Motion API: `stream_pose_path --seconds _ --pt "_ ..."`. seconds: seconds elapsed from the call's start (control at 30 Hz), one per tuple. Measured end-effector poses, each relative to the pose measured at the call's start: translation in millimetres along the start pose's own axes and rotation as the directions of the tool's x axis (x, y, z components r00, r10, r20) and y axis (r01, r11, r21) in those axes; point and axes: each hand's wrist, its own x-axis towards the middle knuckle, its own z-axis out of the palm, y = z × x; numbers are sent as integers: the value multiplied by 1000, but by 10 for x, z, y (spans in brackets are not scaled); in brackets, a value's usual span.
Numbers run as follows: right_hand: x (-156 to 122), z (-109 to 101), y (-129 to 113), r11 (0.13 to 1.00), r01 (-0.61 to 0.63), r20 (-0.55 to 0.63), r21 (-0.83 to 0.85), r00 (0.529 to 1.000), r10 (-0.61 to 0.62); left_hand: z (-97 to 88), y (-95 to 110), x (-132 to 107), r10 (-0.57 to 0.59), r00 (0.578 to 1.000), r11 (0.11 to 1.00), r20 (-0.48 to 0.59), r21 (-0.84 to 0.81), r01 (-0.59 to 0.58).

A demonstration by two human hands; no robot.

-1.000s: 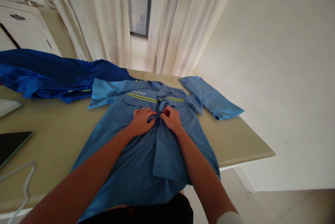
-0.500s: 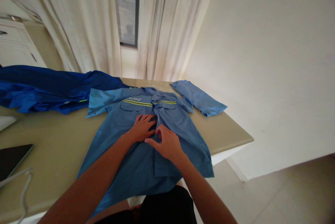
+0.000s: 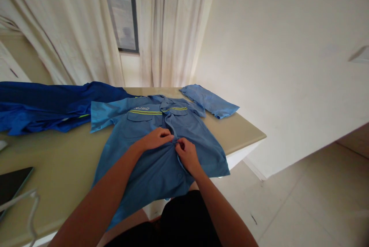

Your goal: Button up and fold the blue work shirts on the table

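A blue short-sleeved work shirt (image 3: 144,177) lies front side up, its collar toward the far side and its hem hanging over the near edge. Yellow stripes and white letters run across its chest. At the middle of the front opening, my left hand (image 3: 158,138) pinches the shirt's edge with its fingers closed. Close beside it, my right hand (image 3: 186,152) is closed on the other front edge. Creases spread through the cloth from where the hands meet. Whatever sits between the fingertips is too small to make out. One button shows lower on the front.
Dark blue garments (image 3: 57,104) are heaped at the far left of the table (image 3: 66,162). A folded light blue cloth (image 3: 211,100) lies at the far right. At left are a dark flat device (image 3: 14,181) and a white cable (image 3: 33,210). A wall stands at right.
My hands have come together at the front opening and closed on its edges, where the left was spread flat. The cloth is now drawn up into creases. The view has shifted slightly right.
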Motion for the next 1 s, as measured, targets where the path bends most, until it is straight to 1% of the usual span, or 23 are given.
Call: stream_pose_path --seconds 0.07,0.1,0.17,0.23,0.33,0.4,0.5,0.57,0.6,0.7,0.77,0.8,0.87,1.0 --pt "-24 35 -16 994 -3 -21 -110 1000 1 18 -32 4 -67 995 995 75 -66 72" --pt "-34 48 -26 987 -1 -30 -159 1000 -4 34 -54 10 -83 993 994 85 -67 89" --pt "-45 60 -45 979 10 -38 -205 999 -18 71 -98 27 -93 995 993 39 -65 96" --pt "-47 49 -57 982 13 -41 -186 999 -21 112 -123 47 -89 995 993 -36 -81 86" --pt "-44 14 -72 990 5 -41 -143 999 -11 186 -110 70 -52 991 995 -122 -87 42" --pt "-48 -1 -91 989 -14 -33 -148 999 9 240 -78 76 -24 987 998 -161 -66 14" --pt "-68 6 -133 972 -43 -30 -232 999 37 289 -44 78 -25 980 999 -196 -41 18" --pt "-86 32 -157 946 -51 -26 -319 999 45 268 -51 77 -47 984 998 -172 -47 40" --pt "-94 49 -163 931 -53 -20 -361 999 49 238 -62 74 -62 988 997 -139 -55 55" --pt "-104 96 -168 894 -60 12 -444 997 72 99 -109 46 -112 994 989 19 -94 113" --pt "-100 113 -168 881 -70 29 -468 995 95 12 -130 11 -128 983 980 131 -132 146" --pt "-97 115 -171 877 -75 35 -475 994 104 -16 -135 -7 -131 977 975 169 -154 157" --pt "-93 112 -183 870 -82 39 -485 993 116 -32 -135 -33 -131 972 967 196 -193 169" --pt "-99 91 -211 866 -78 40 -494 993 113 45 -126 -27 -127 981 954 147 -252 161"
